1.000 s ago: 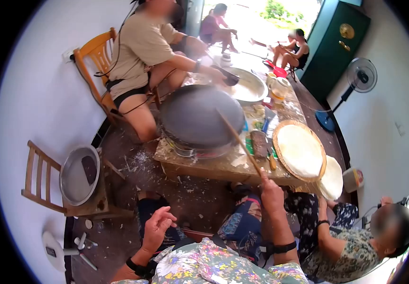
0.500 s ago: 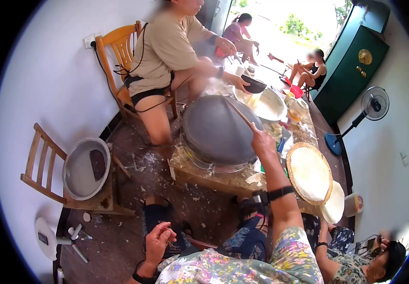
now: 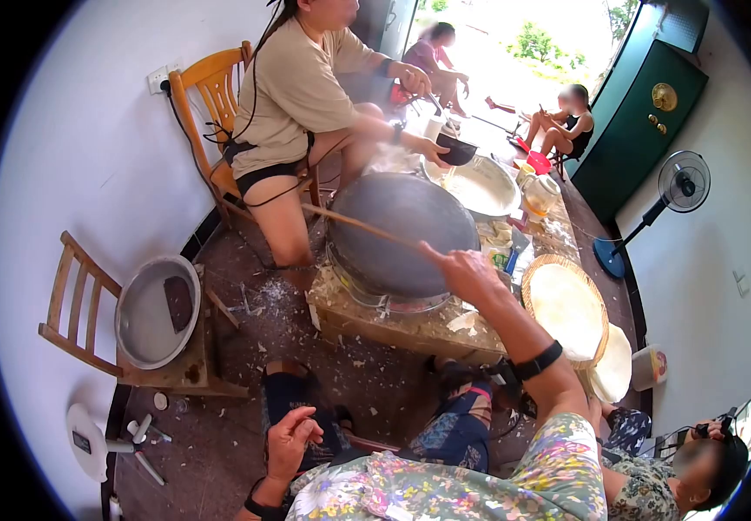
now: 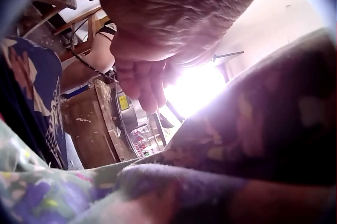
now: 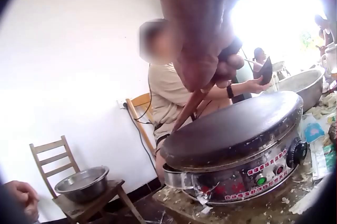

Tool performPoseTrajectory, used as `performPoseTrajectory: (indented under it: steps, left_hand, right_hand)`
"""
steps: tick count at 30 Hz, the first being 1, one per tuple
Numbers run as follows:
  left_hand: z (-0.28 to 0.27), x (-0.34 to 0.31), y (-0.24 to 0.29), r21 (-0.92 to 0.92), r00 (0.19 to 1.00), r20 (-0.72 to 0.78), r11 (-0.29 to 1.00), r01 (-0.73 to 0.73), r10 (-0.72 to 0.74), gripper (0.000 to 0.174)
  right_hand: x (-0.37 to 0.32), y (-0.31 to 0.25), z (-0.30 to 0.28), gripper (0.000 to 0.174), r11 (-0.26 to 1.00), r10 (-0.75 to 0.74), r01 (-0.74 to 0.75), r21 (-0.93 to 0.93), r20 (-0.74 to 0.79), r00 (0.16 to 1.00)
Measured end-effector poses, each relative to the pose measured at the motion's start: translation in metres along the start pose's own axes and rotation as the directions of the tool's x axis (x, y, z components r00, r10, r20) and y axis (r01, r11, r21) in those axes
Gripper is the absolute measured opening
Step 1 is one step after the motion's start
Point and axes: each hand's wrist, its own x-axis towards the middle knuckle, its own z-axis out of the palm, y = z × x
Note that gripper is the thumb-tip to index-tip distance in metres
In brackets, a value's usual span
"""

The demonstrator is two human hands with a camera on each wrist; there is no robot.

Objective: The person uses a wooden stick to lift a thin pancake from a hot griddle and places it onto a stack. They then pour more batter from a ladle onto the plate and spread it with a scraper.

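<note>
My right hand (image 3: 473, 276) grips the end of a long thin wooden stick (image 3: 367, 227), which reaches leftward over the round dark griddle (image 3: 401, 247). In the right wrist view the fingers (image 5: 224, 71) curl round the stick above the griddle (image 5: 237, 129), whose steel base has a knob and lit buttons. No batter shows on the dark plate. My left hand (image 3: 291, 443) hangs over my lap with loosely bent fingers, holding nothing; the left wrist view shows its fingers (image 4: 145, 87) relaxed.
Across the griddle, a seated person (image 3: 293, 95) holds a dark bowl (image 3: 456, 150) over a large batter basin (image 3: 488, 187). A woven tray (image 3: 527, 278) with a pale flat sheet (image 3: 564, 308) lies right. At left, a metal basin (image 3: 145, 326) stands on a chair; a fan (image 3: 684, 182) stands far right.
My right hand first moved forward to the griddle, then slightly left and down; the stick swung from pointing up-left to lying across the plate. The person's dark bowl moved over the basin.
</note>
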Motion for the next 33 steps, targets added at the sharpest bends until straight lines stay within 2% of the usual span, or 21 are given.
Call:
performPoseTrajectory:
  steps: [3,6,8,10,13,14,18,22,25,28,31,33]
  left_hand:
    - [0.000,-0.005,0.002,0.019,1.000,-0.010,1.000,-0.012,0.012,0.023]
    - [-0.004,-0.008,0.001,0.056,0.997,-0.055,0.997,-0.044,0.047,0.023]
    - [-0.007,-0.010,-0.005,0.155,0.991,-0.084,0.984,-0.086,0.100,0.022]
    - [-0.013,-0.008,-0.011,0.321,0.977,-0.097,0.935,-0.151,0.191,0.022]
    - [-0.009,-0.011,-0.002,0.284,0.983,-0.104,0.952,-0.117,0.152,0.022]
    - [-0.009,-0.011,-0.002,0.287,0.983,-0.101,0.950,-0.122,0.156,0.022]
    - [-0.010,-0.013,-0.007,0.259,0.980,-0.118,0.958,-0.124,0.159,0.022]
    - [-0.013,-0.018,-0.005,0.221,0.977,-0.152,0.968,-0.116,0.151,0.022]
    - [-0.021,-0.020,-0.006,0.260,0.970,-0.170,0.957,-0.128,0.176,0.022]
    - [-0.023,-0.019,-0.009,0.239,0.973,-0.179,0.966,-0.102,0.147,0.022]
    - [-0.022,-0.017,-0.015,0.247,0.976,-0.173,0.965,-0.089,0.135,0.023]
    - [-0.031,-0.010,-0.018,0.473,0.966,-0.121,0.869,-0.145,0.228,0.027]
  right_hand:
    - [-0.031,-0.028,-0.007,0.067,0.993,-0.097,0.106,-0.046,0.165,0.982]
    - [-0.067,-0.030,-0.002,0.067,0.963,-0.262,0.252,0.094,0.109,0.959]
    - [-0.080,-0.020,0.012,0.067,0.996,-0.063,0.064,0.069,-0.017,0.998]
    - [-0.086,-0.002,0.028,0.067,0.986,0.161,-0.155,0.060,-0.108,0.981]
    - [-0.074,0.019,0.045,0.065,0.921,0.388,-0.386,0.043,-0.032,0.921]
    - [-0.067,0.026,0.054,0.056,0.909,0.411,-0.404,0.106,-0.058,0.910]
    - [-0.032,0.020,0.055,0.062,0.896,0.437,-0.431,0.108,-0.036,0.899]
    - [-0.012,0.011,0.055,0.060,0.957,0.287,-0.282,0.075,-0.080,0.954]
    - [-0.038,-0.018,0.026,0.062,0.990,0.056,-0.059,0.124,0.030,0.998]
    - [-0.077,-0.028,0.037,0.064,0.965,-0.238,0.234,0.119,0.016,0.971]
    - [-0.114,-0.032,0.031,0.065,0.982,-0.002,0.006,0.191,-0.021,1.000]
    - [-0.134,-0.023,0.035,0.063,0.959,0.183,-0.170,0.227,-0.036,0.983]
